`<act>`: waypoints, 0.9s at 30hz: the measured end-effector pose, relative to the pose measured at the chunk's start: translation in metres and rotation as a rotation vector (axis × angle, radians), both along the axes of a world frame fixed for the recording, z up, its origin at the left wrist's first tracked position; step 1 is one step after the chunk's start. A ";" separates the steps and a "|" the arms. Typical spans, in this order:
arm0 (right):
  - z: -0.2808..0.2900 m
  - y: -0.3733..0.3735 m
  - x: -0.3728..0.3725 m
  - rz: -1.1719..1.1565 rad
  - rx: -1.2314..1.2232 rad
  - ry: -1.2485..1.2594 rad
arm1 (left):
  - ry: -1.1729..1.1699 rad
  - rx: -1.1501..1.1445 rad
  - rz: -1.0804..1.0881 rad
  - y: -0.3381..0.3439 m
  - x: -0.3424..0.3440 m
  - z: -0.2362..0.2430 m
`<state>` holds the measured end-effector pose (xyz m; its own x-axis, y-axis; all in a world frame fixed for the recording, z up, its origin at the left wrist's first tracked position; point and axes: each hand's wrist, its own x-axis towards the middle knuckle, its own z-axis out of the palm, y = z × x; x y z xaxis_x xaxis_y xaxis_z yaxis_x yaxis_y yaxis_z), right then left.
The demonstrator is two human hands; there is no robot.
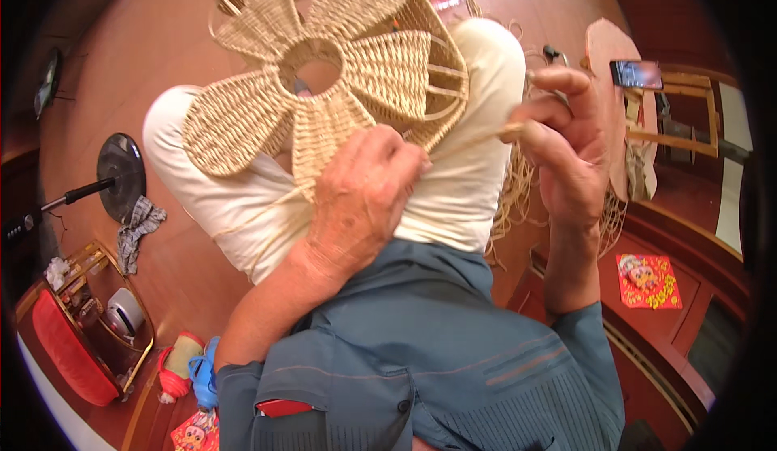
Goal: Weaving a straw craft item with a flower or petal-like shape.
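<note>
A straw-coloured woven basket piece (239, 119) rests across my lap, with flower-like petals around a round central hole and a curved outer rim. My left hand (362, 188) is closed on the tip of the petal nearest me; its fingertips are hidden behind the hand. Out to the right, my right hand (566, 139) is raised, thumb and forefinger pinching a thin straw cord (479, 138). That cord stretches from the basket side by my left hand across my right thigh. Other loose strands lie over my left thigh.
A tangle of loose cord (518, 200) hangs beside my right knee. Further right, a phone (637, 74) lies by a wooden frame (676, 139). On the left are a black fan base (121, 177), a grey cloth (139, 232) and a red-cushioned chair (73, 354).
</note>
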<state>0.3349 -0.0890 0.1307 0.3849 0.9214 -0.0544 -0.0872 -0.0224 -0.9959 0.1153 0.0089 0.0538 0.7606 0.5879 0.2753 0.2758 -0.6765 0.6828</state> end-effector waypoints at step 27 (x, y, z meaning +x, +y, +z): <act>-0.097 -0.013 0.082 -0.198 -0.115 0.228 | -0.453 -1.068 0.707 0.073 -0.202 0.014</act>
<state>0.4173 -0.1018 0.0333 0.5221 0.8125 -0.2592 -0.3212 -0.0942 -0.9423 -0.0870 0.0822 0.0679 0.1752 0.8936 -0.4132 -0.0462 0.4267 0.9032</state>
